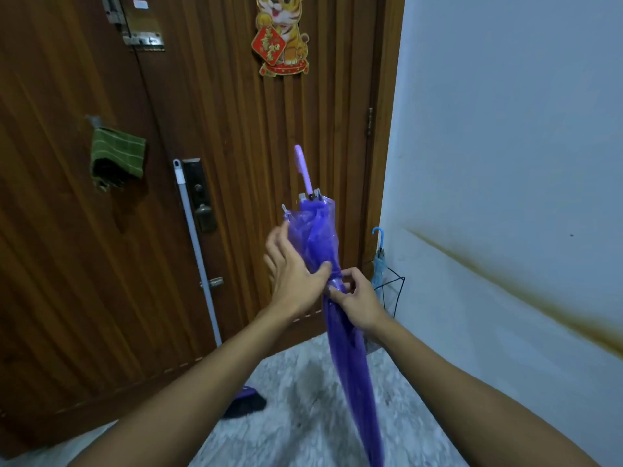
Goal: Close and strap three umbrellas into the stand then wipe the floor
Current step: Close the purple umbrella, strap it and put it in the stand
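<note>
Brown ribbed wooden door ahead, pale blue-white wall to your right, speckled grey stone floor below. You hold the translucent purple folded umbrella upright in front of you, pink handle at top, tip end running down out of frame. Your left hand wraps round the bunched canopy just above its middle, thumb pressing the folds. Your right hand sits just beside it, touching, fingers pinching the strap area at the umbrella's waist; can't tell whether the strap is fastened. Light blue folded umbrella with hooked handle already stands in the black wire stand in the door-wall corner. White mop pole leans on the door, its dark purple head on the floor. Green checked cloth hangs on a door hook. Tiger paper decoration up top.
</note>
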